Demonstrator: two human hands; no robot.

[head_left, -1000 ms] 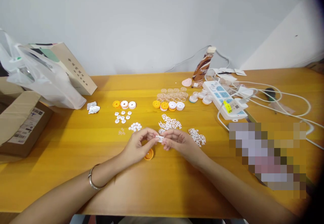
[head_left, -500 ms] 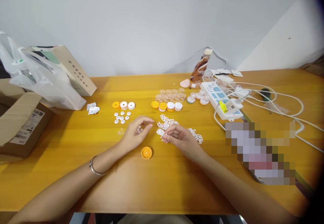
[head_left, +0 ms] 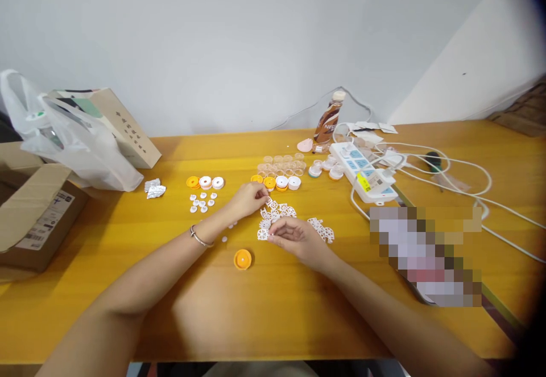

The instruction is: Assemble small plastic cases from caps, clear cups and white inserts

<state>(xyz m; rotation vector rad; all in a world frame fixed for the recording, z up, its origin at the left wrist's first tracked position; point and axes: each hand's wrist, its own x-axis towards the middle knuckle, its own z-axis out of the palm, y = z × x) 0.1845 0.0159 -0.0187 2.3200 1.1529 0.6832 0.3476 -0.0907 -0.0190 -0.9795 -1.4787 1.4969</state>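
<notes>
Our right fingers (head_left: 277,233) pinch a white lattice disc (head_left: 263,234), left fingers (head_left: 261,194) on the disc pile (head_left: 279,211), grip unclear. Orange cap (head_left: 242,259) sits nearby, cardboard box (head_left: 38,218) contents hidden.

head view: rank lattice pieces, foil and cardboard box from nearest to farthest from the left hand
1. lattice pieces, right by the left hand
2. foil, farther to the left
3. cardboard box, at the far left edge

We see from a single camera on our head, facing forward and down, the table (head_left: 273,309) near below us, the wall (head_left: 213,36) beyond, left hand (head_left: 249,199) and right hand (head_left: 296,235) mid-frame (right edge darkened).
</notes>
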